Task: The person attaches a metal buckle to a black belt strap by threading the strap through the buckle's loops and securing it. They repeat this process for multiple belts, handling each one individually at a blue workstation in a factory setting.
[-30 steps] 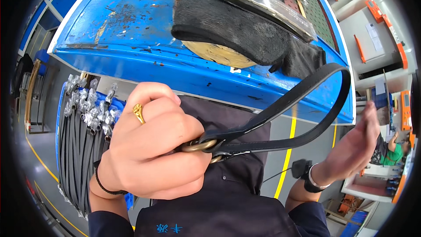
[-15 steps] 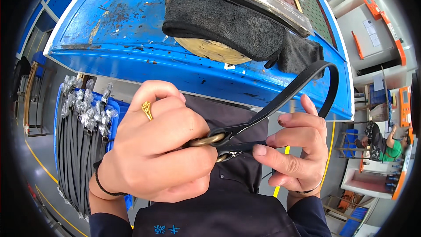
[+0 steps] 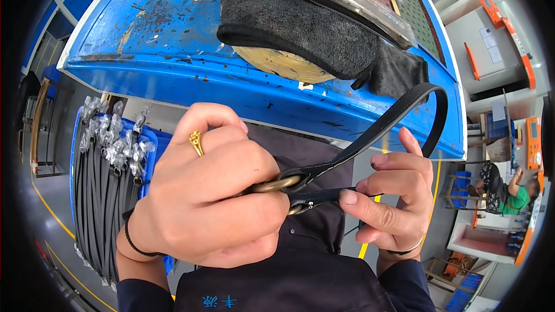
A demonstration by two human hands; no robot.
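Observation:
A narrow black leather strap point(image 3: 381, 124) arches in a loop between my two hands, in front of the bench's near edge. Brass rings point(image 3: 283, 184) join its two ends, one above the other. My left hand point(image 3: 217, 193), with a gold ring on a finger, is closed in a fist around the brass hardware; whatever else lies inside the fist is hidden. On the other side my right hand point(image 3: 402, 196) pinches the strap's lower length between thumb and fingers. The upper part of the loop rises free above the right fingertips.
A blue bench point(image 3: 156, 40) with worn paint carries a black cloth point(image 3: 300, 40) over a yellowish rounded block, topped by a clear-wrapped bar point(image 3: 352, 8). At left, a blue bin point(image 3: 74, 156) holds several black straps point(image 3: 104, 208) with plastic-wrapped ends. Far right, a person point(image 3: 514, 196) works.

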